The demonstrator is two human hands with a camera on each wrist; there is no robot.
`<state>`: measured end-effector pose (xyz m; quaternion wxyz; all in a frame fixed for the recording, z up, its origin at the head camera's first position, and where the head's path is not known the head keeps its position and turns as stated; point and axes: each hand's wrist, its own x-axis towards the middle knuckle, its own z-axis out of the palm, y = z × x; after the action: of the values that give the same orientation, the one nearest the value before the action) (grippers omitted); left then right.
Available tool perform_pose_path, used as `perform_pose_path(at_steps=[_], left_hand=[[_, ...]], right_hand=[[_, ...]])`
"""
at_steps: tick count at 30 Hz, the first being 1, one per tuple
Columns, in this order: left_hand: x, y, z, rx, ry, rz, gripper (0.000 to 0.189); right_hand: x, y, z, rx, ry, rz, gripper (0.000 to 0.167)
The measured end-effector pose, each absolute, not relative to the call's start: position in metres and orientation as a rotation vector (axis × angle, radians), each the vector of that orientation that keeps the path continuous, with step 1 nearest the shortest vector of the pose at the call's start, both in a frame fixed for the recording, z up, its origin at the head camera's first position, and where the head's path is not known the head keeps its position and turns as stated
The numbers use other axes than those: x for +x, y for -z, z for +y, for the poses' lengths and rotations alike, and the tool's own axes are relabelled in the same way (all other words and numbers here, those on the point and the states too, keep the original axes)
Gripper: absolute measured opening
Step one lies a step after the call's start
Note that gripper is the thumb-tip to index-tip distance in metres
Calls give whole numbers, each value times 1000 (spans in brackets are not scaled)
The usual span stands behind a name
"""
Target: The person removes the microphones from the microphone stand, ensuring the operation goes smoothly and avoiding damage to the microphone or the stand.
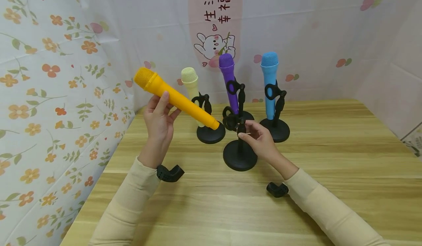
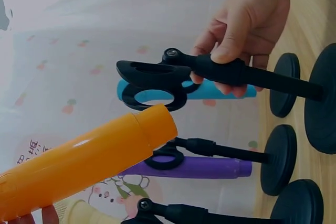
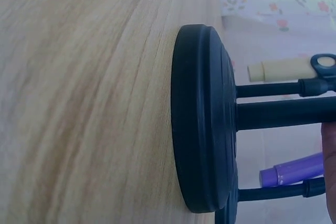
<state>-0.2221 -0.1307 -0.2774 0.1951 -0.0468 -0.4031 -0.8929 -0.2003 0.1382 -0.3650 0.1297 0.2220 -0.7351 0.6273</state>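
My left hand (image 1: pixel 159 119) holds an orange-yellow microphone (image 1: pixel 184 105), tilted with its mesh head up to the left and its tail end down to the right. Thumb and fingers of my right hand (image 1: pixel 262 140) grip the upper stem of a black microphone stand (image 1: pixel 240 160), whose round base is on the table. In the left wrist view, the microphone's tail end (image 2: pixel 152 127) is close to the clip (image 2: pixel 152 85) of that stand, and the clip has no microphone in it. The right wrist view shows the stand's base (image 3: pixel 202 119) from the side; most of the hand is out of frame.
Behind stand a cream microphone (image 1: pixel 190 78), a purple microphone (image 1: pixel 227 74) and a blue microphone (image 1: pixel 270 75), each held in a black stand. The wooden table (image 1: pixel 329 158) meets a patterned cloth (image 1: pixel 158 30) at the back and a floral cloth (image 1: pixel 49 103) on the left.
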Motion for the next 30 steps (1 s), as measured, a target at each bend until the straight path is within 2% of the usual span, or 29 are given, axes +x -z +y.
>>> perform_pose_path(at_steps=[14,21,30], left_hand=[[-219,292,-142,0,2520,-1352,9],[-218,298,-148,22,2530,-1423,11],[-218,305,-159,120,2545,-1532,14]], right_hand=[[-198,362,136,619,-1831,-2142,29],[-215,386,143,615,-1847,-2134,32],[-217,390,144,680,-1885,-2087,32]])
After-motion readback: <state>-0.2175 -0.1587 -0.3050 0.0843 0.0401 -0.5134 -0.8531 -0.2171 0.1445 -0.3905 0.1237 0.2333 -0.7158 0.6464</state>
